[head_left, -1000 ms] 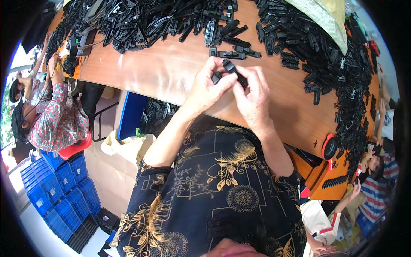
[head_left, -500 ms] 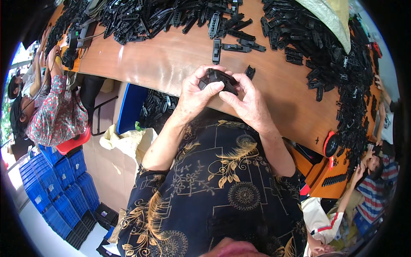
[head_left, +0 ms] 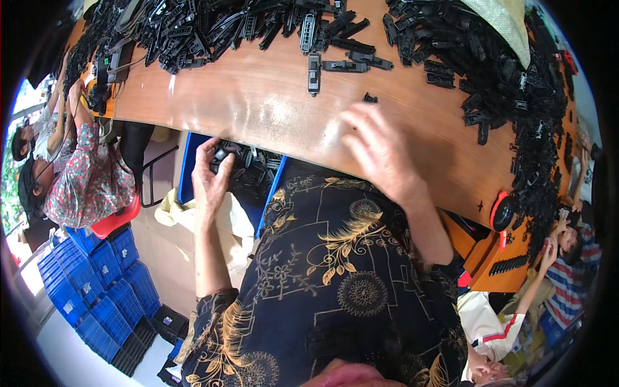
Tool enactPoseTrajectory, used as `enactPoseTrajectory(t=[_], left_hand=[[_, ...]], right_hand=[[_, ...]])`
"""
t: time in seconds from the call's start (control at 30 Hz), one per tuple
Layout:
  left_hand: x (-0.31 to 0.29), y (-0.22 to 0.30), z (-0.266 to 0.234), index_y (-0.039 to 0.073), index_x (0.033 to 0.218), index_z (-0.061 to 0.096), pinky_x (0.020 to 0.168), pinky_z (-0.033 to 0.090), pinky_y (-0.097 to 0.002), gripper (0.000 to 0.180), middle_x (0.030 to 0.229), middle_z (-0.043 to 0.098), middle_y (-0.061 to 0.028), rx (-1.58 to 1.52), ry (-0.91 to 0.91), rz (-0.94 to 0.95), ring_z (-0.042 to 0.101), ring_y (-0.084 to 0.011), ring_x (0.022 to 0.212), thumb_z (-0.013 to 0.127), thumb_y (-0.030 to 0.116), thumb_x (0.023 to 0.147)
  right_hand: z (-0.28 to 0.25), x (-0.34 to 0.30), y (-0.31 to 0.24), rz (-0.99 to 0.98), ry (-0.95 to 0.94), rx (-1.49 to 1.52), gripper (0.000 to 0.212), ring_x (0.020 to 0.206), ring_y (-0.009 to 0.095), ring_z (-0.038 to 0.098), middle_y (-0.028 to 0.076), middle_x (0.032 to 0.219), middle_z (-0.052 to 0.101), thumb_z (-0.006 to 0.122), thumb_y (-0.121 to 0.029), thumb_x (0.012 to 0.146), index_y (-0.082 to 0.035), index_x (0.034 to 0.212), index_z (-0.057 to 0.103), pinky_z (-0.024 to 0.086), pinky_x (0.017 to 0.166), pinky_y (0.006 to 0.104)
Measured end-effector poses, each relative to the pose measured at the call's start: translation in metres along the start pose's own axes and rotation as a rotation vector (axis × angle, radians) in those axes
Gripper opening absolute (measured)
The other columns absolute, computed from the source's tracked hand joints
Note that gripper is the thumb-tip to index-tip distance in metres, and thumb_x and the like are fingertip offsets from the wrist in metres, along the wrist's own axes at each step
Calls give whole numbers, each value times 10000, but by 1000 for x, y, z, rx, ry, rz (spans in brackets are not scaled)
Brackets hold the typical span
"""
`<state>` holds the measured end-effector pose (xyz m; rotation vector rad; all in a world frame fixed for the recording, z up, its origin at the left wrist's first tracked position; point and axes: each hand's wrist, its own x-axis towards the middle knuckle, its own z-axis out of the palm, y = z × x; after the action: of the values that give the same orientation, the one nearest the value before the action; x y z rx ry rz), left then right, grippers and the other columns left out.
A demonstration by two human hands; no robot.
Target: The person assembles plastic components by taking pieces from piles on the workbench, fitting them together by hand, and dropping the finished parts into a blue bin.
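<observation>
My left hand [head_left: 211, 177] is over the blue bin [head_left: 188, 169] below the table's near edge. Between its thumb and fingers sits a dark plastic part [head_left: 222, 153], partly hidden. Similar black parts [head_left: 255, 174] fill the bin beneath. Above the tabletop, my right hand [head_left: 380, 155] is smeared by motion, its fingers apart and nothing visible in them. A small black plastic piece [head_left: 369, 98] lies just beyond its fingertips. Farther off are a few separate black parts, one upright in line [head_left: 314, 74] and one lying crosswise [head_left: 345, 66].
Heaps of black plastic parts [head_left: 213, 32] cover the table's far side and its right side [head_left: 516, 122]. A pale woven sack [head_left: 506, 26] stands at the far right. A red-and-black round object [head_left: 500, 213] is at the right edge. Blue crates [head_left: 97, 284] are stacked at left; co-workers sit on both sides.
My hands have parted. The left carried a black part down to the bin, while the right stayed over the table and opened.
</observation>
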<state>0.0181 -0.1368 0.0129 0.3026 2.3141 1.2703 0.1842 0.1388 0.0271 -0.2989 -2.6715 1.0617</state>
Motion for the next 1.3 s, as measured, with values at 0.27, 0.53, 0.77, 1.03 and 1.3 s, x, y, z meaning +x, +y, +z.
enactPoseTrajectory(t=[0.27,0.53,0.77,1.03,1.3], left_hand=[[55,44,35,105,1057,637,853,430,-422,294,1141,601,-105,692,99,843,572,-297,1005,681,88,767],[110,88,83,127,977,616,898,417,-419,186,1076,559,-104,811,-171,1138,554,-291,1007,572,126,796],[77,73,61,72,898,480,753,502,-381,168,898,542,-85,679,-144,1089,609,-268,874,587,174,817],[48,67,71,-7,975,544,766,473,-423,216,926,575,-177,-87,-363,689,588,-372,889,571,-44,764],[50,63,58,-9,1044,576,793,479,-400,305,963,598,-165,-100,-674,585,600,-352,910,555,-56,743]], right_hand=[[-25,20,49,-123,-118,-292,324,1161,310,495,123,1280,532,566,-20,810,-117,1108,653,418,951,402],[-19,12,35,9,-88,9,294,1022,368,552,163,1072,578,616,-28,822,-33,1113,581,450,891,410],[20,-1,16,461,-60,537,308,806,116,560,66,957,601,467,-81,982,13,1270,521,483,722,262],[28,21,-15,159,-152,561,314,686,94,506,62,870,578,417,-99,1006,-5,1296,494,428,610,236],[29,14,-12,79,-214,353,252,653,154,549,96,793,602,452,-74,982,4,1210,525,458,603,290]])
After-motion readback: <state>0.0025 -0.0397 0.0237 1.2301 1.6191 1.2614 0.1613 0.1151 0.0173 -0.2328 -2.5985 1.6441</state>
